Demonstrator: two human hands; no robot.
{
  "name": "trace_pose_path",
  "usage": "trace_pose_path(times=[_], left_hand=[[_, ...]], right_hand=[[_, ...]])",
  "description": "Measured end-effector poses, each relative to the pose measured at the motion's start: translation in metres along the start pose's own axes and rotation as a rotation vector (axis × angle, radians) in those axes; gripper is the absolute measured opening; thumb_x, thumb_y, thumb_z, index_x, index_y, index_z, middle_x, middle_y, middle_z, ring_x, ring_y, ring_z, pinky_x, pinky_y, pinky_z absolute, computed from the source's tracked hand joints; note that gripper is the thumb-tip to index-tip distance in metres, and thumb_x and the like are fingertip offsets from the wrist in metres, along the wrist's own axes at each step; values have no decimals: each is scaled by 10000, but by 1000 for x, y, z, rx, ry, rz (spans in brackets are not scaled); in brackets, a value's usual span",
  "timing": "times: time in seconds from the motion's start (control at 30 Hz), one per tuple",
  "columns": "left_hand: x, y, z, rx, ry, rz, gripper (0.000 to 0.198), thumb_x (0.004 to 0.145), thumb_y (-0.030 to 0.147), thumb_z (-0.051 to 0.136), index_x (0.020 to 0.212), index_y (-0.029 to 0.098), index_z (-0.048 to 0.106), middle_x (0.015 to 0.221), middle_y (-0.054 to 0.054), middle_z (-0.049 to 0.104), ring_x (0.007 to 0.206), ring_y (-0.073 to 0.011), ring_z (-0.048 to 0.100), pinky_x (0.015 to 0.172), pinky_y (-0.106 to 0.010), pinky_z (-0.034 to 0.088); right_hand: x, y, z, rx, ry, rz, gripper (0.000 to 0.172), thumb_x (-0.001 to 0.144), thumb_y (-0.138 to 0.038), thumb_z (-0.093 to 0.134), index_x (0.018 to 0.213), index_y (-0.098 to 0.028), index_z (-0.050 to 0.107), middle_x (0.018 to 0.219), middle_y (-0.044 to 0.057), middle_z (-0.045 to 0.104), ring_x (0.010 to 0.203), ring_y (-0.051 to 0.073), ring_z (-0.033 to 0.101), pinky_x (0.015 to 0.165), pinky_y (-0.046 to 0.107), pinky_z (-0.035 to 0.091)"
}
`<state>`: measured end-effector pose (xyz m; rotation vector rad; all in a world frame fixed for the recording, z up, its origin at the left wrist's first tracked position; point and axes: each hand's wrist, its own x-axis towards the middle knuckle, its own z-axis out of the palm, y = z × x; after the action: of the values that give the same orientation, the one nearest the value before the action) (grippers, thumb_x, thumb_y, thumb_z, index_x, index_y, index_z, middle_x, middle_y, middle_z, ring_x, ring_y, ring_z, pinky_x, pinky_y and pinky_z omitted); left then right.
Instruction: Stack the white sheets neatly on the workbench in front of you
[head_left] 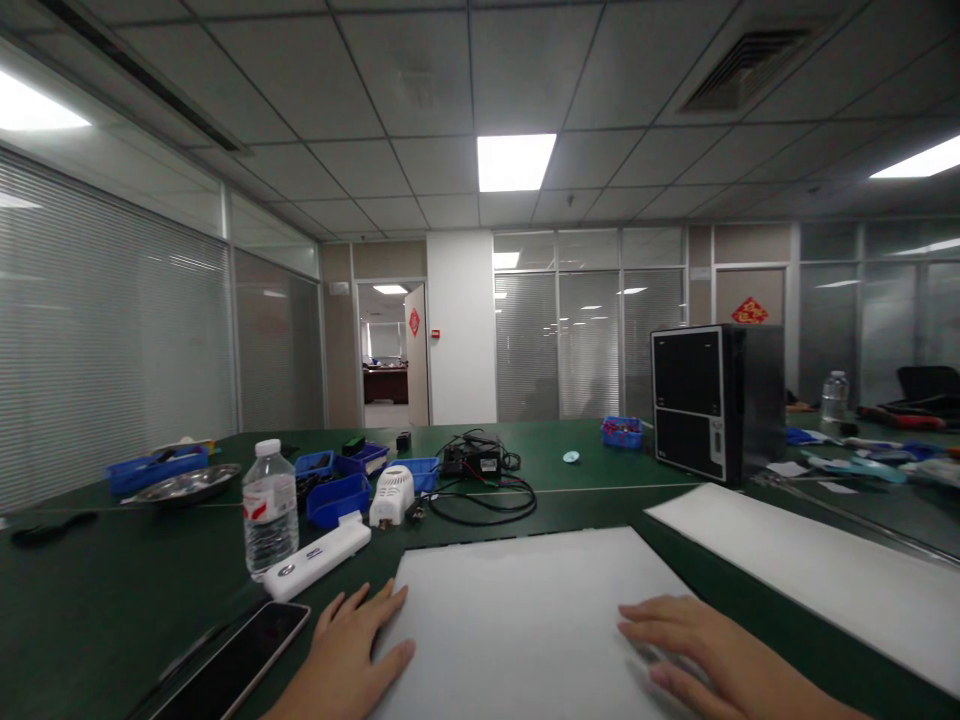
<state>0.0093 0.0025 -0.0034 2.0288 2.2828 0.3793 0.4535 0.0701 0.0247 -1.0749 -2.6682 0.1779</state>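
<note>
Resting flat and open, the left hand (352, 650) and right hand (697, 655) press the white sheet (525, 620) on the near table (112, 590); a left push could knock the phone (240, 665) or water bottle (269, 510).

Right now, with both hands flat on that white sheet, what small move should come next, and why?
Probably slide the left hand off the sheet's left edge. It lies half on the green table, near a phone, while the right hand rests fully on the sheet, enough to steady it.
</note>
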Motion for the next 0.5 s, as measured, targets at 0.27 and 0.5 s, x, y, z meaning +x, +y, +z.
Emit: trace_pose_path(times=[0.27, 0.5], left_hand=[[3, 4, -2, 13, 17, -71, 619, 888, 548, 481, 1436, 267, 547, 1548, -19, 473, 1481, -326, 359, 1222, -576, 211], [-1, 4, -3, -9, 1, -16, 615, 958, 580, 335, 1461, 276, 515, 1564, -24, 444, 1496, -320, 328, 1232, -580, 189]], right_hand=[[-19, 195, 26, -320, 339, 568, 638, 832, -594, 493, 1277, -180, 685, 1393, 186, 612, 1319, 417, 524, 1080, 604, 437], [-34, 207, 20, -346, 320, 638, 515, 888, -451, 374, 1040, -145, 760, 1040, 255, 736, 981, 426, 693, 787, 581, 539]])
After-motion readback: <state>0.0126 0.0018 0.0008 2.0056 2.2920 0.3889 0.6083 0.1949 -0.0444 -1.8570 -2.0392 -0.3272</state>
